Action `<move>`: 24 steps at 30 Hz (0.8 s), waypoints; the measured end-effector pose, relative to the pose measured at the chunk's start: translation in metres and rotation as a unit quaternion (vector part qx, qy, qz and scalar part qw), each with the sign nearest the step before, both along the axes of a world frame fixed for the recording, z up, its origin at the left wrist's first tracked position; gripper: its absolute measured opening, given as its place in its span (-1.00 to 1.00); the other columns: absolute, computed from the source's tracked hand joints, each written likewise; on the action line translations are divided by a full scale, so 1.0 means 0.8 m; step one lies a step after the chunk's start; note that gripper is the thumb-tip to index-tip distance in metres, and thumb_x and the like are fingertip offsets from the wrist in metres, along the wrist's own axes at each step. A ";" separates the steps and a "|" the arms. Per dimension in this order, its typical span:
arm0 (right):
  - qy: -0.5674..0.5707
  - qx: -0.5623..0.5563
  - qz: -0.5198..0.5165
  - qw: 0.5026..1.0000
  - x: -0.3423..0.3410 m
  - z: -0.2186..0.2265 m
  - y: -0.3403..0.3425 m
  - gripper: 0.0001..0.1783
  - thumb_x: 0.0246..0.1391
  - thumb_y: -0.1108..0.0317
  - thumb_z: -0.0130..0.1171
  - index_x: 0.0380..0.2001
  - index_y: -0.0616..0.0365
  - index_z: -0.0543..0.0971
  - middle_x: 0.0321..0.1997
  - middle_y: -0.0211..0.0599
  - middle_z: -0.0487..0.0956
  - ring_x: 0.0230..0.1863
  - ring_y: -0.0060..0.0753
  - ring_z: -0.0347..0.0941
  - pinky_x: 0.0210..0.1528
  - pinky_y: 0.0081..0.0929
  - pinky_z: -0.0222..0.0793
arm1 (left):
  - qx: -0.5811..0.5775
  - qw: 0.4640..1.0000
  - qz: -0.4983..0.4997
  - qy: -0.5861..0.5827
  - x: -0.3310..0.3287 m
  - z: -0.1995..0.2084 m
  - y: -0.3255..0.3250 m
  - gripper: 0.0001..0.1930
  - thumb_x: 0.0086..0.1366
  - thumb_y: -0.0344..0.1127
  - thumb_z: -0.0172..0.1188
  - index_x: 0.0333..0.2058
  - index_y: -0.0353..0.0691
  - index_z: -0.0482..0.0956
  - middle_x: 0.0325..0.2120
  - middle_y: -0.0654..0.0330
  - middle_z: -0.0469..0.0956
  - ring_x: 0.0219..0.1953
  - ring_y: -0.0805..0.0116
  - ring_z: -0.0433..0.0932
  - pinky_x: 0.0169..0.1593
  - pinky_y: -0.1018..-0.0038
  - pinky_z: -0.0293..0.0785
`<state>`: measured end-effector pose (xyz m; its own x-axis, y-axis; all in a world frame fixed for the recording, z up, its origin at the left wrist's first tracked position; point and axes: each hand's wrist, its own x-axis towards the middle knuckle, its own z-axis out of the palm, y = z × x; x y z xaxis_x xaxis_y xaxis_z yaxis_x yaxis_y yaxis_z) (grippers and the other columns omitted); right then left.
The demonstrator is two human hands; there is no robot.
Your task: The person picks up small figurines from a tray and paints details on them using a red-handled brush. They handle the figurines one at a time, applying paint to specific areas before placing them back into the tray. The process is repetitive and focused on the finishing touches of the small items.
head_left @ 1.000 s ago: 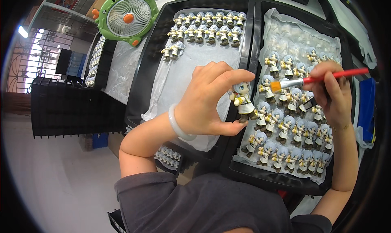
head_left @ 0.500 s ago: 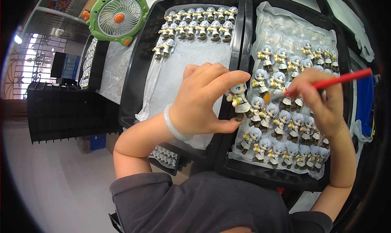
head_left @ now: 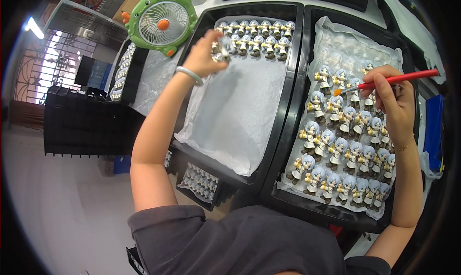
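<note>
Left hand (head_left: 205, 55) pinches a blurred, pale-haired figure (head_left: 224, 45) between thumb and fingers, above crinkled white paper (head_left: 240, 116) in the black tray (head_left: 290, 109). Right of that grip, finished-looking rounded figurines (head_left: 257, 45) crowd close in rows; above left of it sits the round green fan (head_left: 163, 25). Right hand (head_left: 394, 95) clasps a slim red brush (head_left: 410, 76), flat orange bristles (head_left: 337, 92) left of its fingers, more big-headed figurines packed beneath, whether touched I can't tell.

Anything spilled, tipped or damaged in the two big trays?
Nothing stands out. Figurines in the right tray and left tray are in rough rows; no spill shows. The figurine at the left hand is blurred, so I can't judge its condition.
</note>
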<state>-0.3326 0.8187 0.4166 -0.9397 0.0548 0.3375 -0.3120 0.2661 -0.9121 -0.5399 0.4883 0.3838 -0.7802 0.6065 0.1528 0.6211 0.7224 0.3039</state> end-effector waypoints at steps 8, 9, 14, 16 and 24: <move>-0.010 -0.021 -0.002 1.000 0.000 -0.005 -0.001 -0.78 0.01 0.28 -0.07 -0.51 0.20 0.46 -0.57 -0.44 0.45 -0.55 -0.74 0.36 -0.65 -0.84 0.06 | -0.187 0.982 0.017 0.037 -0.002 -0.049 -0.009 -0.29 -0.32 -0.30 0.24 -0.05 -0.02 0.24 -0.08 0.11 0.25 0.02 0.12 0.13 0.06 0.27 0.05; -0.019 -0.032 -0.001 0.999 0.001 -0.002 -0.001 -0.78 0.01 0.28 -0.07 -0.52 0.19 0.46 -0.57 -0.45 0.45 -0.56 -0.74 0.36 -0.65 -0.84 0.07 | -0.211 0.976 0.020 0.054 0.000 -0.045 -0.009 -0.27 -0.32 -0.29 0.24 -0.03 -0.02 0.22 -0.07 0.09 0.24 0.02 0.11 0.13 0.06 0.27 0.05; -0.163 -0.106 0.161 0.968 0.010 0.009 -0.012 -0.73 -0.01 0.21 -0.05 -0.58 0.22 0.42 -0.65 -0.42 0.42 -0.65 -0.68 0.33 -0.61 -0.71 0.26 | -0.017 0.989 -0.100 0.109 0.017 0.003 0.062 -0.44 -0.21 -0.34 0.17 -0.10 -0.12 0.31 -0.15 0.07 0.33 -0.05 0.11 0.22 0.00 0.30 0.14; -0.207 -0.001 0.254 0.945 0.012 0.001 -0.017 -0.69 -0.02 0.20 -0.05 -0.58 0.26 0.42 -0.67 -0.37 0.43 -0.65 -0.65 0.35 -0.60 -0.67 0.27 | 0.028 0.982 -0.164 0.090 0.037 0.024 0.131 -0.56 -0.09 -0.37 0.11 -0.13 -0.21 0.34 -0.18 0.08 0.35 -0.06 0.12 0.24 0.02 0.34 0.12; -0.212 -0.005 0.315 0.925 0.007 -0.008 -0.010 -0.69 -0.02 0.21 -0.03 -0.69 0.20 0.40 -0.72 -0.44 0.40 -0.73 -0.68 0.31 -0.66 -0.72 0.20 | -0.115 0.970 -0.210 0.036 0.087 -0.029 0.371 -0.56 0.02 -0.02 0.02 -0.17 -0.16 0.37 -0.26 0.04 0.42 -0.19 0.11 0.38 -0.11 0.30 0.26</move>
